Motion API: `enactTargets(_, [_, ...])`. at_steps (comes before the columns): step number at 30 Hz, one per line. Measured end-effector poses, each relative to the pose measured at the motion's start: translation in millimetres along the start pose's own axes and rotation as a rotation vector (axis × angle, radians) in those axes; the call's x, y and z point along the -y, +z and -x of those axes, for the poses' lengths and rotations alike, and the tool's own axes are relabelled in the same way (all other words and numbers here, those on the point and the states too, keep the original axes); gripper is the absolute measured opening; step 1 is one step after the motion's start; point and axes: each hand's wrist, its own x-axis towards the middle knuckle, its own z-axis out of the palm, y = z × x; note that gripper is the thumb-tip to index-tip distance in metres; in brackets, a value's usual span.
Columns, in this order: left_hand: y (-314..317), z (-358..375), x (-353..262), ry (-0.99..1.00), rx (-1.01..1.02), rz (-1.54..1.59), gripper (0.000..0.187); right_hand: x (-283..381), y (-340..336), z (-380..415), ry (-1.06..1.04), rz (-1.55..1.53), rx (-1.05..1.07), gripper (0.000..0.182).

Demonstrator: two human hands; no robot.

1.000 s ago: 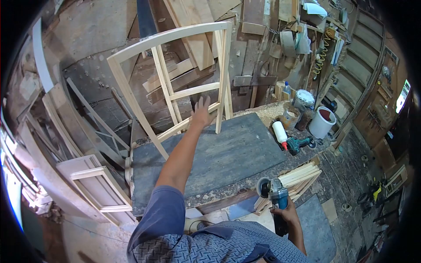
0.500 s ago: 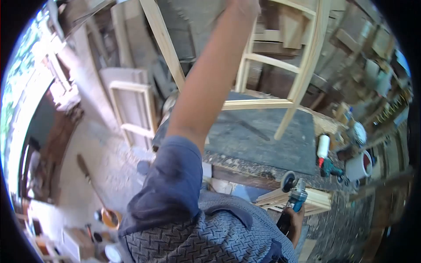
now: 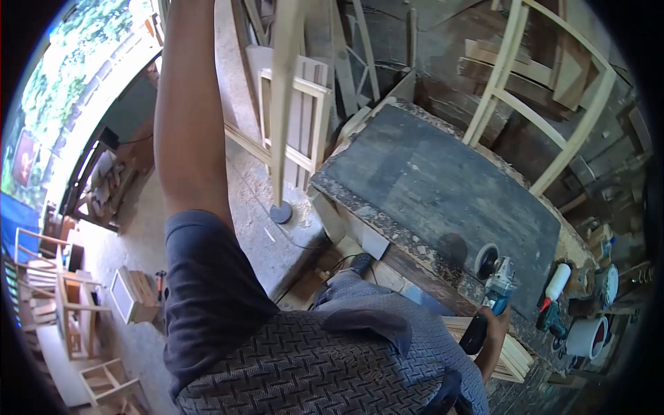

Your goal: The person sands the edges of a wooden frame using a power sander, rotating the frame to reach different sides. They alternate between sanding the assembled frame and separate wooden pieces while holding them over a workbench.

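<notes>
My left arm (image 3: 194,117) reaches up past the top edge, so its hand is out of view. Close to that arm, a pale wooden leg or rail (image 3: 282,104) hangs down in front of the floor; what holds it is hidden. At lower right, my right hand (image 3: 494,332) is closed around the body of a blue-and-grey angle grinder (image 3: 499,287). The grinder's round disc (image 3: 487,261) points up and left, over the front edge of the dark-topped workbench (image 3: 422,180).
Beyond the bench stands a pale wooden frame with curved rails (image 3: 529,117). A white bottle with a red tip (image 3: 555,283), a green power drill (image 3: 551,319) and a white bucket (image 3: 586,337) sit at right. Another frame (image 3: 315,124) leans behind. Wooden pieces (image 3: 135,294) stand on the left floor.
My view has turned left. The left arm has swung left, and the pale wooden piece that lay across the bench has left it. The right hand still holds the angle grinder.
</notes>
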Motion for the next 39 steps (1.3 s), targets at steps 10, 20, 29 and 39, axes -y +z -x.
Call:
enactTargets(10, [-289,78,37,-0.193,-0.517,-0.171,0.036,62,85,-26,-0.043,0.063,0.057,0.075])
enactTargets(20, [-424,128,205,-0.241,-0.554,-0.171,0.033,94,143,-19,-0.006,0.148,0.015,0.075])
enactTargets(29, [-483,87,323,-0.163,-0.534,-0.894,0.058,91,156,18,0.102,0.031,-0.120,0.072])
enactTargets(39, [-156,57,499,0.200,-0.032,-1.164,0.054,83,163,69,0.228,-0.084,-0.463,0.072])
